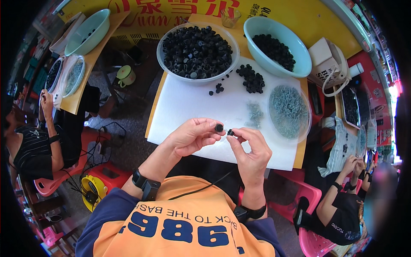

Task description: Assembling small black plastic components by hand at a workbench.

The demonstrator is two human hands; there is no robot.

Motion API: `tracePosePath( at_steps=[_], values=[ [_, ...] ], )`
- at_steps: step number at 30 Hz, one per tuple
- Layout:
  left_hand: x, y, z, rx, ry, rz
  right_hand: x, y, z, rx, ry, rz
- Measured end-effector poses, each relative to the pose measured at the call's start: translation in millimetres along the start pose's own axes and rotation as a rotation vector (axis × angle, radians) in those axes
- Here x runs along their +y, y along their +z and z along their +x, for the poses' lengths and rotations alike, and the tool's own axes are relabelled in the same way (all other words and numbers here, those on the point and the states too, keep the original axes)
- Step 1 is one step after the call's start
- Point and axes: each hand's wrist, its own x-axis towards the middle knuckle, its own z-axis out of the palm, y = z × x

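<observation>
The left hand (195,136) is pinching a black cap (219,127) between thumb and forefinger at the center of the frame, its other fingers curling loosely. The right hand (254,150) is gripping a small black piece (230,132) with thumb and fingertips, just beside the cap. Whether the two parts are touching, I cannot tell.

Both parts are sitting above the near side of a white sheet (192,103). Beyond them, a clear tub (236,53) is holding many black parts at upper center, and a pale green basin (282,32) is holding more at upper right. A black pile (252,79) is lying between these, and thin screws (289,111) are filling a tray right of center.

The cap is looking light and stiff, probably hard plastic, so a gentle pinch should be serving well. Its round, smooth side is likely inviting slips and rolling; the side wall is offering the best hold. The smaller piece is leaving little room, so fingertips should be keeping to its edges.
</observation>
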Motion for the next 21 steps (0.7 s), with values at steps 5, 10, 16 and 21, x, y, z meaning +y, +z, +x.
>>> tracePosePath(
  at_steps=[5, 10, 16, 21],
  values=[
    [-2.7, 5.0, -1.3, 0.037, 0.032, 0.049, 0.2, 1.9, -0.6, -0.008, -0.008, -0.027],
    [-4.6, 7.0, -1.6, 0.047, 0.105, 0.084, -0.3, 2.8, -1.0, -0.006, 0.008, -0.01],
    [-6.2, 4.3, 0.0, 0.024, 0.129, 0.104, 0.4, 4.2, -1.6, -0.027, 0.023, 0.0],
    [-7.3, 4.8, 1.3, 0.026, 0.156, 0.122, 0.3, 4.9, -1.4, -0.037, 0.024, 0.01]
  ],
)
